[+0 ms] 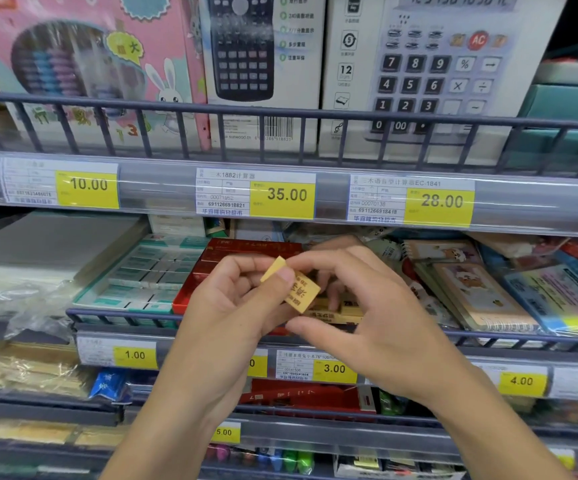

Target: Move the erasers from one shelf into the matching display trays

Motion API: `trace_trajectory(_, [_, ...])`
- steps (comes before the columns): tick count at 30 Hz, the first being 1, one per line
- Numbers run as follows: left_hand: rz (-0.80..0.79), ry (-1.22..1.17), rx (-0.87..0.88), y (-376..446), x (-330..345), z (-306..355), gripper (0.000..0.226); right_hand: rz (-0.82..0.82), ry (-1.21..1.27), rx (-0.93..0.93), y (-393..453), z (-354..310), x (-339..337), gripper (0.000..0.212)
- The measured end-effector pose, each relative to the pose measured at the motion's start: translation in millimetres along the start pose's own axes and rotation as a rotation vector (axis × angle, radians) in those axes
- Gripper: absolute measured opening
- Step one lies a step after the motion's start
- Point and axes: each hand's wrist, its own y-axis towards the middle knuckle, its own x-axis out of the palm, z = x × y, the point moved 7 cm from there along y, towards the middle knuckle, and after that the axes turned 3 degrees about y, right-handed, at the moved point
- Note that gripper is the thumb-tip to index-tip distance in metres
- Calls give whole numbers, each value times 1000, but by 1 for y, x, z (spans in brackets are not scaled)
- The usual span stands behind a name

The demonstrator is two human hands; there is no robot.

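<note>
left grip (246, 292) pinching, right grip (360, 306) curled

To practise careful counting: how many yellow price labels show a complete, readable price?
7: 10.00, 35.00, 28.00 on the top rail; 1.00, 3.00, 4.00 below; 5.00 lowest. Others are partly hidden.

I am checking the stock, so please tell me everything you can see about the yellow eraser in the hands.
The yellow eraser is a small rectangular block, tan-yellow, with red print on its broad face and one plain end. It looks like soft rubber and seems whole. It is tilted, held above the red display tray, which holds similar erasers. The left hand pinches it, thumb on top; the right hand's fingers touch its upper edge.
</note>
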Motion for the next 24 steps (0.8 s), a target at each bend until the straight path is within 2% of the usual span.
trace_trajectory(3, [-15, -5, -11, -1, 0, -1, 35, 79, -21, -69, -1, -4, -4, 38])
trace_trajectory(9, [-117, 66, 31, -5, -5, 4, 41, 120, 88, -27, -3, 2, -14, 35])
trace_trajectory(16, [-75, 90, 73, -4, -5, 4, 32, 173, 151, 29, -5, 6, -7, 42])
trace_trajectory(21, [-42, 107, 45, -4, 0, 3, 19, 81, 176, 76, -8, 10, 9, 60])
trace_trajectory(24, [-73, 137, 51, -6, 4, 7, 30, 28, 311, 66, -8, 9, 5, 66])
